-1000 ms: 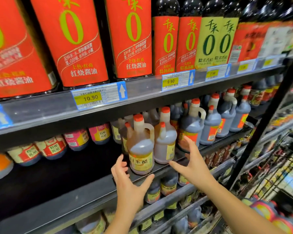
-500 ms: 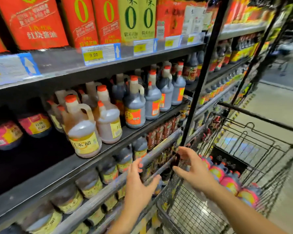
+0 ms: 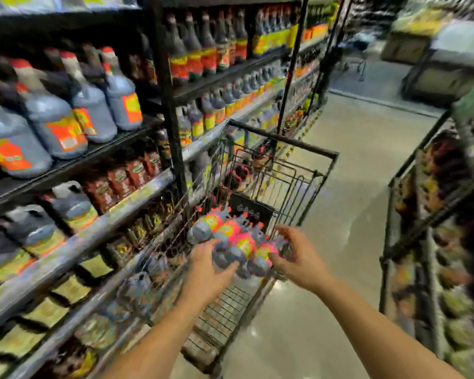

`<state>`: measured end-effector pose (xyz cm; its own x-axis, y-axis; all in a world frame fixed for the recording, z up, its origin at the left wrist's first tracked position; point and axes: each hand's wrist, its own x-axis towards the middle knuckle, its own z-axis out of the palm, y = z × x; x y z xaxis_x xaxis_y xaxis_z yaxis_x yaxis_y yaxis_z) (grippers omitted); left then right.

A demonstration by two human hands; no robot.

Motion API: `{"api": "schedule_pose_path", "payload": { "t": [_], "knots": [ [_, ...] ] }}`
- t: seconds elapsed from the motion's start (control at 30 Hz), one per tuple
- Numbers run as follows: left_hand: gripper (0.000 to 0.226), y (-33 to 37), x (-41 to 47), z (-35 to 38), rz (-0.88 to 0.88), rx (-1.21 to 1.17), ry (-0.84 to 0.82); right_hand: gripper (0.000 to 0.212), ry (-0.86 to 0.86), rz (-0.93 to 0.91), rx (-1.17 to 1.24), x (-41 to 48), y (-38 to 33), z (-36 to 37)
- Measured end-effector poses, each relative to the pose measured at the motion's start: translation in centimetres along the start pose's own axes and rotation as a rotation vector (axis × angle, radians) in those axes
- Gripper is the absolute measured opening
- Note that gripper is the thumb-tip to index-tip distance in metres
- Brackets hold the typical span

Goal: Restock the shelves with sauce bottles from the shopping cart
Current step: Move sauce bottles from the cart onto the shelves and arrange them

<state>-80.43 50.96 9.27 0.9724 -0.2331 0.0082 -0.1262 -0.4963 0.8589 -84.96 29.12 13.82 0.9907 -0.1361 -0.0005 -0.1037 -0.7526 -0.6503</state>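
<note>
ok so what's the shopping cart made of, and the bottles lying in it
Shopping cart: thin dark wire grid with a thicker rim bar, so likely painted or coated metal, matte. Sauce bottles: greyish bodies with bright pink and yellow labels, probably plastic, though the blur leaves glass possible.

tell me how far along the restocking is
Done: the shelves beside the cart already carry rows of jugs. In hand: the left hand and right hand reach onto the pink-labelled bottles lying in the cart; blur hides whether either grips one. Left: several bottles lie in the cart, none lifted yet.
</note>
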Motion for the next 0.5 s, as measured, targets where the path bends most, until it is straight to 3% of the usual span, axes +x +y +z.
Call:
{"api": "schedule_pose_path", "payload": {
  "t": [0.23,0.5],
  "knots": [
    [0.058,3.2,1.5,9.1,-0.062,0.104,-0.087,0.064,0.008,-0.061,-0.115,0.2,6.8,-7.5],
    [0.049,-1.5,3.3,14.7,-0.171,0.156,-0.086,0.065,-0.079,-0.116,-0.222,5.9,11.2,-8.6]
  ]
}}
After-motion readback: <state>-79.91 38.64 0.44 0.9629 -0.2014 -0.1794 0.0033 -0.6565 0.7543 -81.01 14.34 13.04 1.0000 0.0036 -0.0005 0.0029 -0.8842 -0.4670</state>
